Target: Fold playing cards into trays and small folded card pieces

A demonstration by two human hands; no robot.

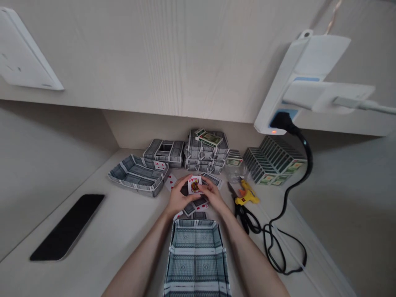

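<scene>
My left hand (178, 196) and my right hand (211, 195) meet at the middle of the desk, both pinching one face-up playing card (194, 185) with a red and yellow court figure. Under them lie a few loose cards (198, 205), some face down. A tray folded from card backs (196, 253) sits right in front of me, between my forearms.
Behind the hands stand more card-built boxes (138, 174), (164, 151), a stack of them (206, 153) and a row of card packs (272, 161). A yellow glue gun (246, 195), black scissors (246, 217) and a black cable (283, 231) lie to the right. A dark phone (68, 226) rests at the left.
</scene>
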